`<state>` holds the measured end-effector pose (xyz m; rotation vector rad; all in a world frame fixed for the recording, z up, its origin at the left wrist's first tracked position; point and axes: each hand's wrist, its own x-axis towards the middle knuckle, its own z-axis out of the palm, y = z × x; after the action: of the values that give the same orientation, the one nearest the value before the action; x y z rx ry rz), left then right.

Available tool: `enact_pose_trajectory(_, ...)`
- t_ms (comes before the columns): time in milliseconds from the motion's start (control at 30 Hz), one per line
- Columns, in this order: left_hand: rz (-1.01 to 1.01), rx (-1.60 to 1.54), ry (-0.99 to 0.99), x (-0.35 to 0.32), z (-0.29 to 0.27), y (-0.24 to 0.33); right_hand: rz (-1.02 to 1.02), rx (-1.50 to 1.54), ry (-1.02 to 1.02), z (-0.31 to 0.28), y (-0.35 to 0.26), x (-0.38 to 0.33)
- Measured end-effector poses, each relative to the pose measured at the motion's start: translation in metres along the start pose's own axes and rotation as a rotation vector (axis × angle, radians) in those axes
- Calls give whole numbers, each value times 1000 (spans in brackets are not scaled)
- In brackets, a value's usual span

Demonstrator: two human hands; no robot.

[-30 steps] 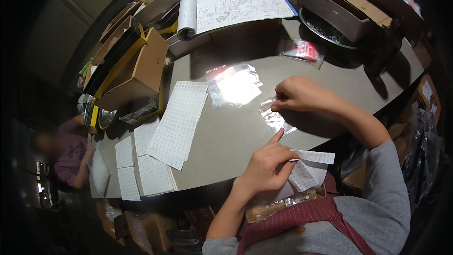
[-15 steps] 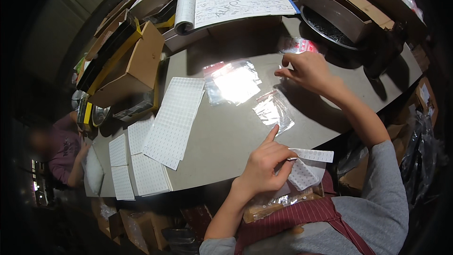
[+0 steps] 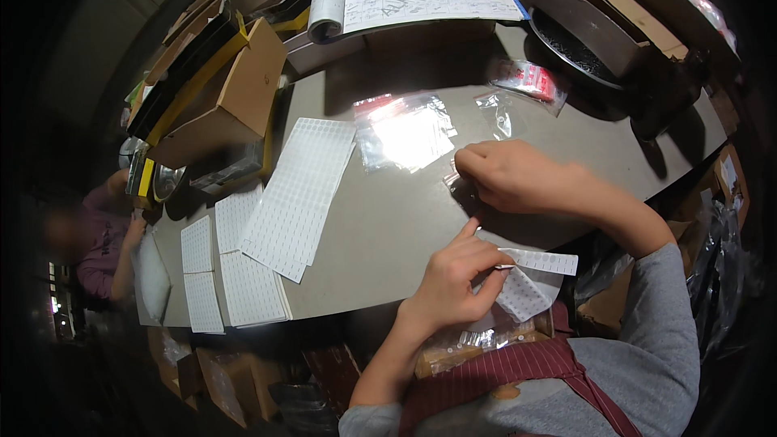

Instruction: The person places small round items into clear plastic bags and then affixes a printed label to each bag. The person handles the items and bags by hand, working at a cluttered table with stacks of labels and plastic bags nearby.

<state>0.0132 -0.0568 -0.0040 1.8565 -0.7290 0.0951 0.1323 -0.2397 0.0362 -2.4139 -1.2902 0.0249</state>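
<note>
My left hand [image 3: 463, 282] is closed on a white sticker sheet [image 3: 522, 295], pinched between thumb and fingers. Its index finger points out toward a small clear zip bag [image 3: 455, 180] on the table. Most of that bag lies hidden under my right hand [image 3: 514, 178], whose fingers are curled together; whatever they hold cannot be made out. Beyond my right hand lies another small clear bag [image 3: 496, 116]. To its left is a stack of shiny clear zip bags [image 3: 406, 133] with red tops.
Long sticker sheets [image 3: 299, 194] and shorter sheet piles [image 3: 252, 287] cover the table's left. A cardboard box [image 3: 231, 105], an open pad [image 3: 429, 0], a red-and-white packet [image 3: 526, 77] and a dark round tray [image 3: 566, 48] stand beyond. A person [image 3: 105, 243] sits at the far left.
My right hand has come nearer, from beyond the small bag to over it, uncovering another small bag behind. My left hand keeps its grip on the sticker sheet.
</note>
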Motion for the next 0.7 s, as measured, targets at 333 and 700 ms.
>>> enact_pose_trajectory(333,-34,-165,150,2,-1,-3,77,6,220,-17,3,-18)
enact_pose_trajectory(700,-120,-170,215,5,2,2,221,129,-18,-45,-45,-112)
